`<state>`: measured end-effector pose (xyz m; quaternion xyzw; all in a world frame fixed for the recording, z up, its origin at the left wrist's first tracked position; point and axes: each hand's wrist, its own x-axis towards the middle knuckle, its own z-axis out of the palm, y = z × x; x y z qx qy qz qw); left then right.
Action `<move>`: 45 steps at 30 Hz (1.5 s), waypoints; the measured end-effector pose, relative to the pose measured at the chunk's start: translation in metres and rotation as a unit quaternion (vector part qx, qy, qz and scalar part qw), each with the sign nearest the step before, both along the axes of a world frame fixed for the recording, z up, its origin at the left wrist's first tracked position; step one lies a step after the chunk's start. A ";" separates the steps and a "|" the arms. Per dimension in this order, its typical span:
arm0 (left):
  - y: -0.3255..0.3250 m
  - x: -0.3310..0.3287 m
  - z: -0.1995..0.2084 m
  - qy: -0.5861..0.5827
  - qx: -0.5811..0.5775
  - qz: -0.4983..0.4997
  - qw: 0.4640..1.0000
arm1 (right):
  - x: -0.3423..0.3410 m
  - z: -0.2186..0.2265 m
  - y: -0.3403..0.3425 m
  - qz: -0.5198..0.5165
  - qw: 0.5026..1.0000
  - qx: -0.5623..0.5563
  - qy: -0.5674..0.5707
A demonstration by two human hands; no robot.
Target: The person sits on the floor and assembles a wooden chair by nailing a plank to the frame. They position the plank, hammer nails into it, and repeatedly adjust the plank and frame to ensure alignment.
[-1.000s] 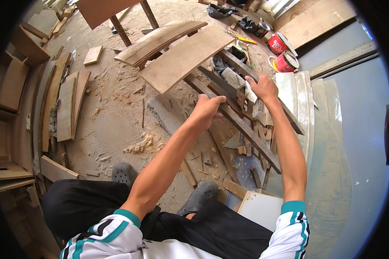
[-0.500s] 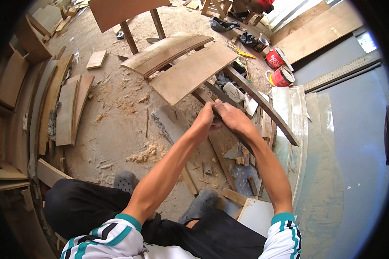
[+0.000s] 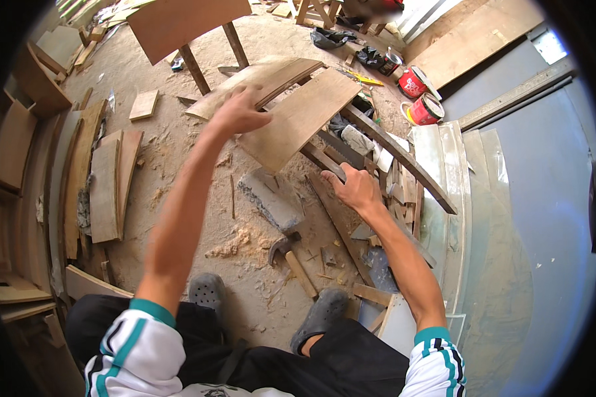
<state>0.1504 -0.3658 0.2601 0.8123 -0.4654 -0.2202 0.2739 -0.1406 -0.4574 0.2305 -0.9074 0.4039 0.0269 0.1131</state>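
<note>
My left hand (image 3: 240, 112), slightly blurred, has its fingers apart over the curved moulded wooden board (image 3: 271, 74); I cannot tell whether it touches. Beside it lies a flat rectangular board (image 3: 304, 118), tilted across two long dark wooden bars. My right hand (image 3: 357, 188) is wrapped round the nearer wooden bar (image 3: 321, 157), just past the flat board's near edge. The other wooden bar (image 3: 404, 159) runs free farther right. Below, a claw hammer (image 3: 300, 273) with a wooden handle rests on the floor, by a grey block (image 3: 271, 198).
Planks (image 3: 106, 188) and panels lean along the left side. A brown panel (image 3: 179, 26) stands on two legs at the back. Red paint cans (image 3: 425, 109) are at the right, near glass sheets (image 3: 447, 159). Wood offcuts and sawdust litter the dusty floor.
My left hand has left the bar beside my right hand and swung up and left to the curved board. My right hand has shifted slightly down and right. The hammer now shows.
</note>
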 end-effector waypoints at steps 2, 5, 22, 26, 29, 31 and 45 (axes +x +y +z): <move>-0.006 0.038 -0.020 -0.022 0.125 -0.107 0.986 | 0.001 0.000 -0.003 -0.007 1.000 -0.001 -0.003; 0.008 0.050 -0.031 -0.151 0.051 -0.200 0.967 | -0.002 -0.007 -0.007 -0.002 1.000 -0.019 -0.001; 0.019 0.027 -0.028 -0.240 0.102 -0.176 0.949 | -0.001 -0.013 -0.019 -0.004 0.998 -0.055 -0.006; 0.012 0.022 -0.023 -0.233 0.127 -0.170 0.949 | -0.003 -0.026 -0.035 0.014 0.998 -0.053 -0.033; 0.017 0.039 -0.041 -0.277 0.068 -0.188 0.940 | 0.009 0.001 -0.056 0.029 0.999 -0.024 0.007; 0.012 0.034 -0.038 -0.275 0.091 -0.178 0.940 | 0.008 0.003 -0.072 0.070 0.993 -0.093 -0.025; 0.000 0.020 -0.032 -0.289 0.141 -0.171 0.931 | 0.023 0.028 -0.124 0.132 0.981 -0.115 0.085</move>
